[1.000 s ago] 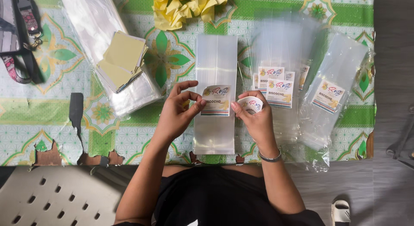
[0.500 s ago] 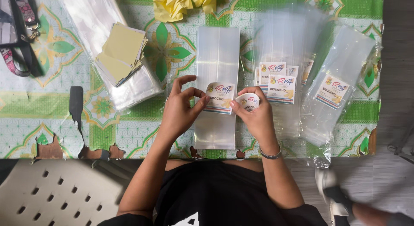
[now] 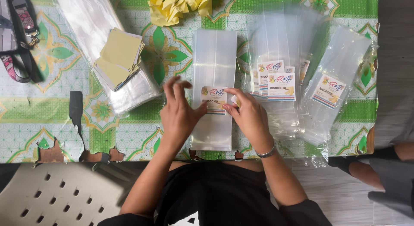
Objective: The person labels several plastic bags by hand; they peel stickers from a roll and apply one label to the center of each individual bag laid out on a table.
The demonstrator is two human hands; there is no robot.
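nearest the camera, a black-clad lap, with a pale perforated plastic seat (image 3: 56,195) off to the left and another person's leg (image 3: 379,172) at the lower right, apart from the work

just beyond, at the table's near edge: left hand (image 3: 179,113) lying flat on a clear plastic bag (image 3: 214,85), fingers spread fairly wide, thumb reaching to the left edge of a printed label (image 3: 214,100) with a yellow and red design. right hand (image 3: 249,116), a thin bracelet at the wrist, fingers bent and drawn together, fingertips pressing the label's right edge, with a small pale scrap pinched at the fingertips, too small to tell what. label sitting on the bag's middle, bag lying lengthwise away from the body, its lower end close to the table edge

underneath, a green and white patterned tablecloth (image 3: 51,122), torn along the near edge

right of the held bag, a pile of clear bags already labelled (image 3: 280,81), overlapping, and further right one more labelled bag (image 3: 330,90) lying tilted

left of the hands, a dark flat handle-like strip (image 3: 76,107); past it a stack of yellow paper squares (image 3: 120,57) resting on a bundle of unlabelled clear bags (image 3: 101,44) set at a slant

farthest off, crumpled yellow paper (image 3: 181,3) at the top centre, and a dark lanyard strap (image 3: 21,40) in the far left corner
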